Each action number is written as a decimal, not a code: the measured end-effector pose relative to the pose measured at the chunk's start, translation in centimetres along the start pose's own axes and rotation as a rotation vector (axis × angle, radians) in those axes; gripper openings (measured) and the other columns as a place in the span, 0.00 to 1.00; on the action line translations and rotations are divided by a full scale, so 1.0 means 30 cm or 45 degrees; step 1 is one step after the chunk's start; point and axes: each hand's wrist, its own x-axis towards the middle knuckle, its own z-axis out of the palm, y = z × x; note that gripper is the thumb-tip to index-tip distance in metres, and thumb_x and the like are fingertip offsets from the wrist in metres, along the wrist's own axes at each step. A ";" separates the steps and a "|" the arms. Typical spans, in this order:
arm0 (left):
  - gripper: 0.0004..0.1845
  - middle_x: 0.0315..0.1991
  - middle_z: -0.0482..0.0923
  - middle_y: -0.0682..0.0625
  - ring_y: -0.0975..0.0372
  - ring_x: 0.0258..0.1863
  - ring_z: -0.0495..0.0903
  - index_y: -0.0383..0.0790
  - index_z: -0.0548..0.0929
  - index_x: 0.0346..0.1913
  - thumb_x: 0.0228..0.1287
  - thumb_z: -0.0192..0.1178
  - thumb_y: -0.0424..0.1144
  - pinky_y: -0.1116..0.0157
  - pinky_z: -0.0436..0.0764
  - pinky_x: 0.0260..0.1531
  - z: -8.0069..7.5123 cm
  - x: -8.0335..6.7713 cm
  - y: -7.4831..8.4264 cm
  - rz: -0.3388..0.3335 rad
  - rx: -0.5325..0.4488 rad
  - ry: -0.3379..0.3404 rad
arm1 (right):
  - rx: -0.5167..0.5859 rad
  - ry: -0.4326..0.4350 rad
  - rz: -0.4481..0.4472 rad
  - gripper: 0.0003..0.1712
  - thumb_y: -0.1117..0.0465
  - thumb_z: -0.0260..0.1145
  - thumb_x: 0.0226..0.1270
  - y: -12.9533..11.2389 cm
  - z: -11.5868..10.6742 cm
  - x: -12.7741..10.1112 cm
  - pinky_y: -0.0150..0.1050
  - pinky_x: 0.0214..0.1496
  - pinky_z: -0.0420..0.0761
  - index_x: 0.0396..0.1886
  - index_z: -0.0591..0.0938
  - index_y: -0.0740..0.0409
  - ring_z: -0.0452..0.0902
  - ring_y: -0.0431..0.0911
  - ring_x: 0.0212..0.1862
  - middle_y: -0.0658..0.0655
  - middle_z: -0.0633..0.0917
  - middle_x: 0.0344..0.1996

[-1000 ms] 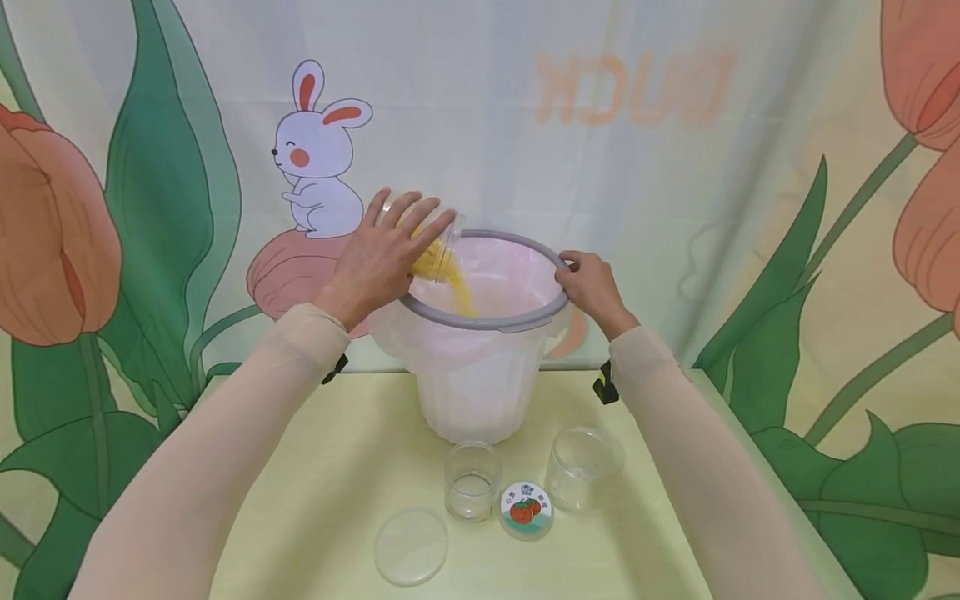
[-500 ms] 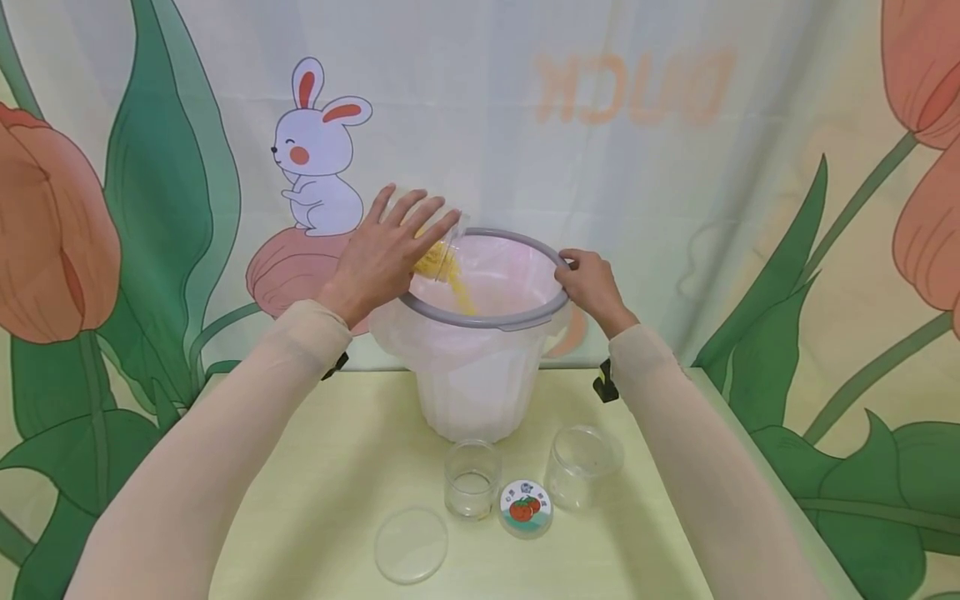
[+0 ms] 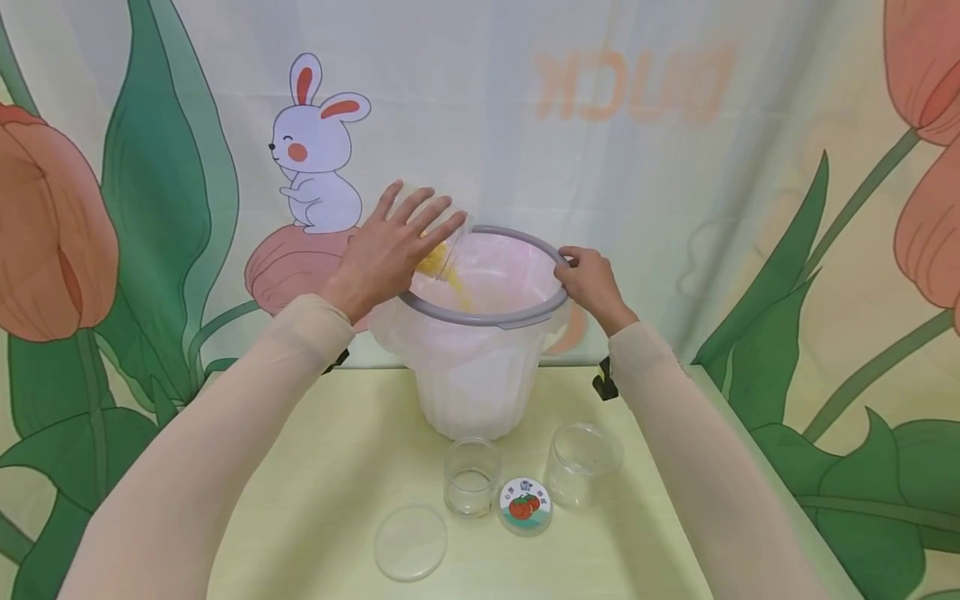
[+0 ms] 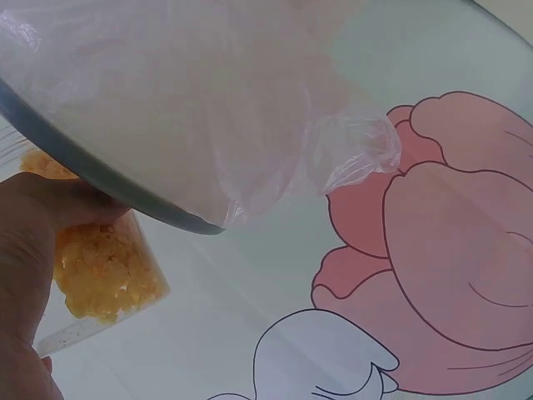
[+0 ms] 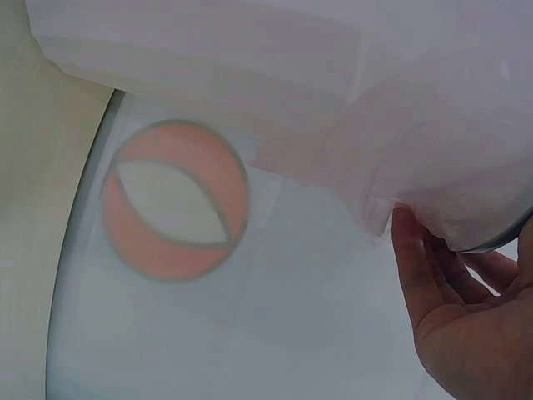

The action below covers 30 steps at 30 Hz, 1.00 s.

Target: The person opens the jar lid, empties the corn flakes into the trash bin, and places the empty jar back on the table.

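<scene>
Bin (image 3: 480,392) on yellow table (image 3: 337,467), cartoon backdrop (image 3: 315,150) behind; left hand (image 3: 386,250) clamps tilted jar (image 3: 442,242), right hand (image 3: 592,279) clasps rim.

Head view looks forward and down over the bin (image 3: 480,392); both wrist views look up, close under its rim (image 4: 100,179).

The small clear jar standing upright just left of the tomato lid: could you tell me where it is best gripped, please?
Probably round its straight side wall, coming from above or from the near side. The small clear jar stands upright with its mouth open. The tomato lid lies close on its right and the bin behind, so fingers fit best front and left. A grip across the rim could slip.
</scene>
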 end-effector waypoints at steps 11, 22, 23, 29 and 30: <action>0.52 0.76 0.56 0.45 0.48 0.76 0.53 0.51 0.54 0.77 0.49 0.72 0.37 0.43 0.46 0.76 -0.015 0.025 0.008 0.055 0.036 -0.035 | 0.002 -0.005 0.004 0.31 0.58 0.51 0.69 -0.007 -0.006 0.000 0.45 0.53 0.82 0.72 0.68 0.57 0.82 0.54 0.53 0.65 0.79 0.61; 0.52 0.77 0.53 0.46 0.49 0.77 0.49 0.53 0.52 0.78 0.53 0.70 0.38 0.43 0.42 0.77 -0.020 0.033 0.013 0.095 0.060 -0.109 | -0.001 -0.007 0.015 0.32 0.58 0.51 0.69 -0.008 -0.007 0.000 0.45 0.53 0.82 0.72 0.68 0.56 0.81 0.54 0.53 0.64 0.79 0.61; 0.52 0.77 0.53 0.46 0.49 0.77 0.49 0.53 0.51 0.78 0.53 0.70 0.38 0.43 0.41 0.77 -0.021 0.033 0.014 0.097 0.064 -0.117 | 0.000 -0.006 0.015 0.32 0.58 0.51 0.69 -0.008 -0.007 0.001 0.45 0.54 0.82 0.72 0.68 0.56 0.81 0.54 0.54 0.64 0.79 0.61; 0.48 0.78 0.53 0.46 0.49 0.78 0.48 0.53 0.51 0.78 0.58 0.66 0.34 0.44 0.39 0.77 -0.020 0.034 0.015 0.114 0.078 -0.123 | 0.011 -0.009 0.022 0.31 0.58 0.52 0.69 -0.007 -0.006 -0.001 0.46 0.54 0.82 0.72 0.68 0.56 0.81 0.54 0.54 0.65 0.79 0.61; 0.48 0.78 0.53 0.46 0.49 0.78 0.48 0.53 0.51 0.78 0.58 0.65 0.34 0.44 0.39 0.77 -0.019 0.035 0.015 0.118 0.082 -0.121 | 0.013 -0.010 0.021 0.31 0.58 0.52 0.69 -0.006 -0.006 -0.002 0.46 0.54 0.82 0.72 0.68 0.56 0.81 0.54 0.54 0.65 0.79 0.61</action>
